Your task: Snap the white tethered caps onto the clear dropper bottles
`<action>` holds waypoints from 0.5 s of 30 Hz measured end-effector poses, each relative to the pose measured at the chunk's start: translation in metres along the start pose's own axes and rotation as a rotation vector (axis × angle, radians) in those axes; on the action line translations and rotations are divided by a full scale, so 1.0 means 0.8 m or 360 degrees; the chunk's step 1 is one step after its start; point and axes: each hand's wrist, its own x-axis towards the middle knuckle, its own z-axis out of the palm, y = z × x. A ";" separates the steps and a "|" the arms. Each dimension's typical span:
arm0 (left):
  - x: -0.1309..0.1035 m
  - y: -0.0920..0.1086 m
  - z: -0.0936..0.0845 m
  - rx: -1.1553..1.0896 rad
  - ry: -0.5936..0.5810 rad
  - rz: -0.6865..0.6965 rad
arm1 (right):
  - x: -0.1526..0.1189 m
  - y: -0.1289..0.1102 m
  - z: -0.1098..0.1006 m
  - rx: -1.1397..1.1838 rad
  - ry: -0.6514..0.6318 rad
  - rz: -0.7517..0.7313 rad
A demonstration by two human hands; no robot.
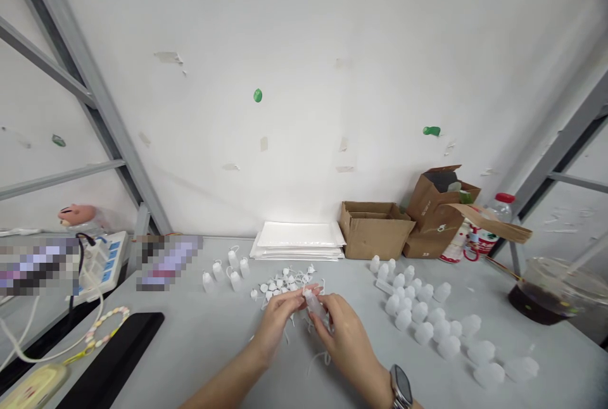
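Note:
Near the middle of the desk, my right hand (pixel 342 325) wraps its fingers and thumb around a small translucent plastic bottle (pixel 314 303), which is tilted with its top toward the left. My left hand (pixel 279 315) closes its fingertips at the bottle's top, on a small white cap (pixel 306 293); the fingers partly hide it. Just beyond both hands lies a loose pile of white caps with string-like loops (pixel 280 282). A thin white loop (pixel 327 358) rests on the desk below my right hand.
Several capped bottles (pixel 235 280) stand on the left. Many uncapped-looking translucent bottles (pixel 420 311) spread across the right. Behind are stacked white envelopes (pixel 299 241), a cardboard box (pixel 377 238) and a paper bag (pixel 427 219). A drink cup (pixel 541 298) stands far right; a black pad (pixel 116 358) lies left.

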 end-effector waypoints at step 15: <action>-0.007 0.005 0.013 -0.0128 0.0061 0.0004 | -0.002 0.001 0.004 -0.0291 0.0055 -0.0193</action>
